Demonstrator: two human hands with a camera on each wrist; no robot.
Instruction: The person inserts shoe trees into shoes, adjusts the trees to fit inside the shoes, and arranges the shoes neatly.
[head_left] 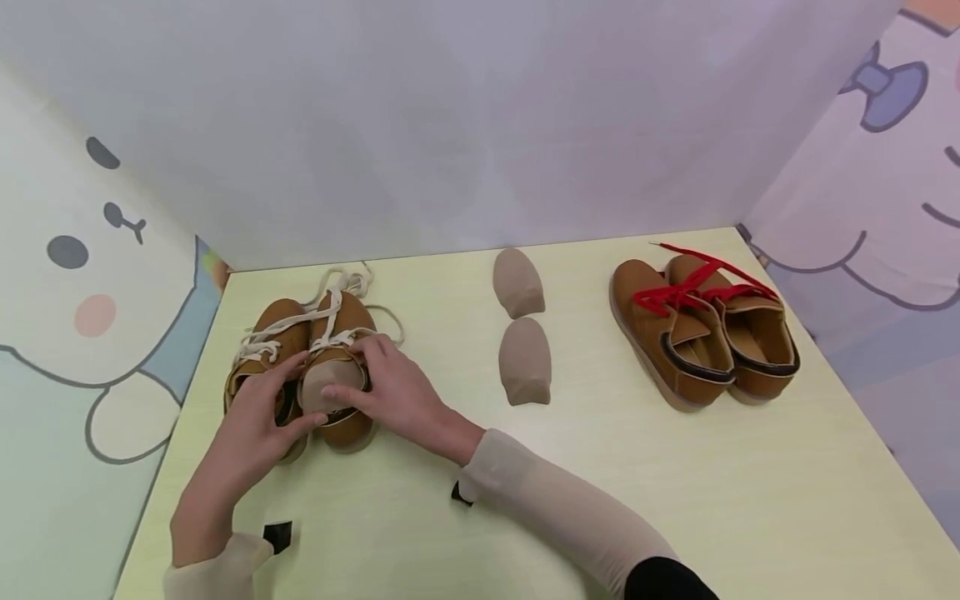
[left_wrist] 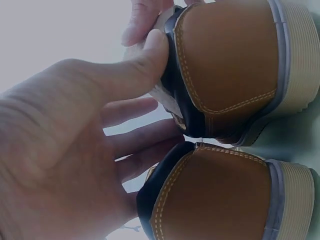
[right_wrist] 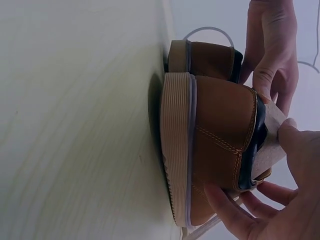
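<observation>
On the table's left side stands a pair of brown shoes with white laces, heels toward me. A beige shoe insert (head_left: 327,379) sits in the opening of the right-hand shoe (head_left: 349,432). My left hand (head_left: 251,425) holds the insert from the left, its thumb at the heel collar and the other fingers across the opening. From the right, my right hand (head_left: 401,396) grips it, thumb on the insert's top and fingers along the shoe's side and laces. The left-hand shoe (left_wrist: 225,195) stands alongside, partly hidden behind my left hand.
Two more beige inserts (head_left: 525,358) lie one behind the other at the table's middle. To the right stands another pair of brown shoes (head_left: 690,333) with red laces. A pale curtain (head_left: 480,125) hangs along the table's back edge.
</observation>
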